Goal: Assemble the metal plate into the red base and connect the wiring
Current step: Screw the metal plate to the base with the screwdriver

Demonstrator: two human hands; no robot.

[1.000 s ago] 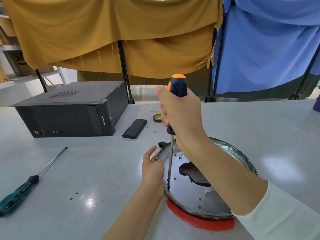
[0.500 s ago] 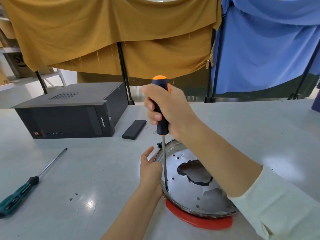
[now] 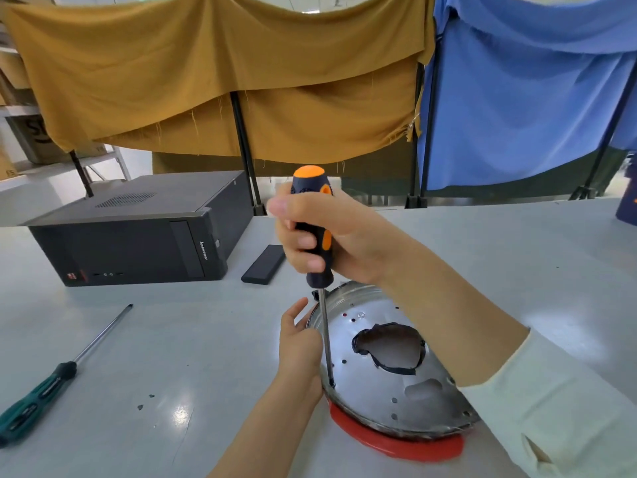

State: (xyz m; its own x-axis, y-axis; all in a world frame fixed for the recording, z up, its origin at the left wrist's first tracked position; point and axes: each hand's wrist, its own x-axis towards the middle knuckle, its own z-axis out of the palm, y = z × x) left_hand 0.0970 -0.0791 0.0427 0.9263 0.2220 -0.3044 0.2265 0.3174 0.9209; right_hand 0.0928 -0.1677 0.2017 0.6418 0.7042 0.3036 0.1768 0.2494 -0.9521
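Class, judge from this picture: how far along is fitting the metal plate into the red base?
Done: the metal plate sits in the red base. In hand: the right hand drives the orange-black screwdriver at the plate's left edge while the left hand steadies the rim. Left: any wiring; none is visible.

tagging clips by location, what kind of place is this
Probably a repair or assembly workshop: a bare workbench holding a desktop computer case, a spare green screwdriver, cloth-draped racks behind.

Shiny round metal plate (image 3: 375,391), perforated, dark-edged central cutout, seated tilted on red base (image 3: 396,445) on table.
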